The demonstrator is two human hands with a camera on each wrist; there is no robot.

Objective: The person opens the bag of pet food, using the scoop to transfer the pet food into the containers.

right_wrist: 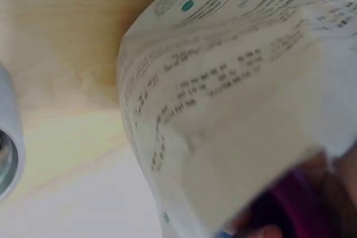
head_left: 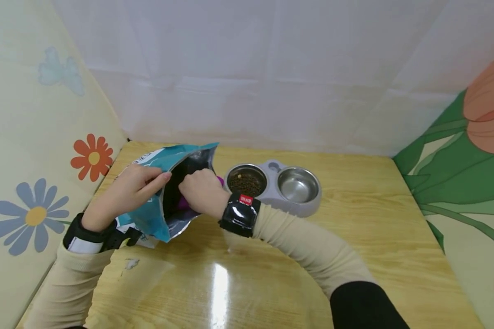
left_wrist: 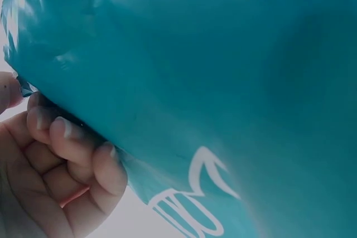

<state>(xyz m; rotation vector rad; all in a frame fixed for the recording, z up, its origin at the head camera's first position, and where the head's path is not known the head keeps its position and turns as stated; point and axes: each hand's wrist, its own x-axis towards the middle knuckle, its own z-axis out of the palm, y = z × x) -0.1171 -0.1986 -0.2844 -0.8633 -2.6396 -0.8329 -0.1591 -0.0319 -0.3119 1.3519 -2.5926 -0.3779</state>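
Observation:
A teal pet food bag [head_left: 150,217] with a silver lining leans at the left, its mouth facing right. My left hand [head_left: 129,189] grips the upper rim of the bag; in the left wrist view the curled fingers [left_wrist: 78,149] press against its edge. At the bag's mouth, my right hand [head_left: 202,192] is curled round a purple scoop [head_left: 183,204], partly hidden by the hand and the bag. The right wrist view shows the printed white back of the bag [right_wrist: 223,110] and the dark hollow of the scoop [right_wrist: 298,202].
Right of the bag stands a grey double feeder [head_left: 273,194]. Brown kibble [head_left: 244,183] lies in its left steel bowl; the right steel bowl [head_left: 298,187] shows a bare bottom. A wooden table [head_left: 354,237] carries everything, with a white sheet [head_left: 271,77] behind it and patterned walls either side.

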